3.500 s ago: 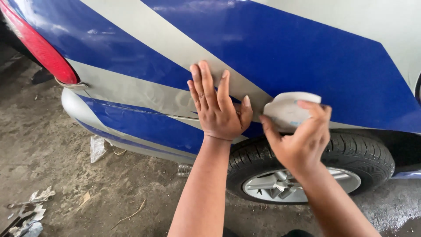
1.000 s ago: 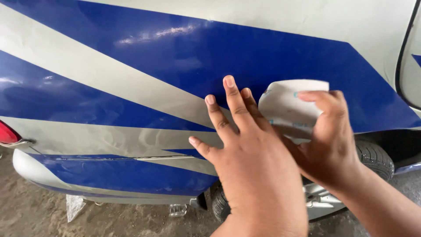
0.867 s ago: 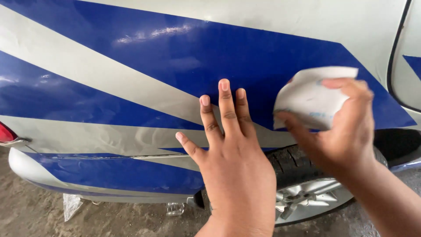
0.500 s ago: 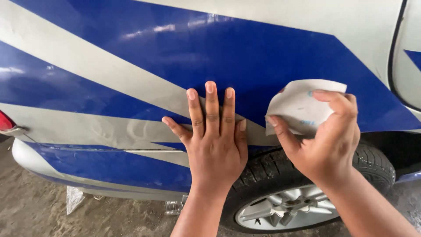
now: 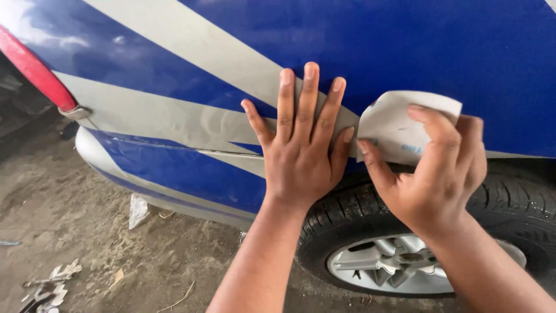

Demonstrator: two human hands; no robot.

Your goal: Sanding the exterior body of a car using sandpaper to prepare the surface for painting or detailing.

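Behind everything I see the side of a car body [image 5: 174, 116], painted blue with grey diagonal stripes, and it fills most of the view. At the far left edge there is a red tail lamp [image 5: 32, 66], and under it the grey and blue bumper [image 5: 168, 174] curves away to the left. Below the panel, on the right, sits the black tyre [image 5: 347, 214] with a silver alloy wheel [image 5: 394, 264] inside it. The ground [image 5: 69, 232] is dirty sand and concrete, with a pale scrap [image 5: 137, 208] lying near the bumper and some crumpled bits [image 5: 49, 284] at the near left corner.

My left hand [image 5: 301, 156] lies flat on the panel just above the wheel arch, fingers spread and pointing up, holding nothing, so its grip is released. My right hand [image 5: 434, 174] is just beside it on the right, clenched around a sheet of grey sandpaper [image 5: 394, 124]. This sheet is pressed against the blue paint, with the thumb below and the fingers folded over its top edge, and its left edge nearly meets my left little finger.
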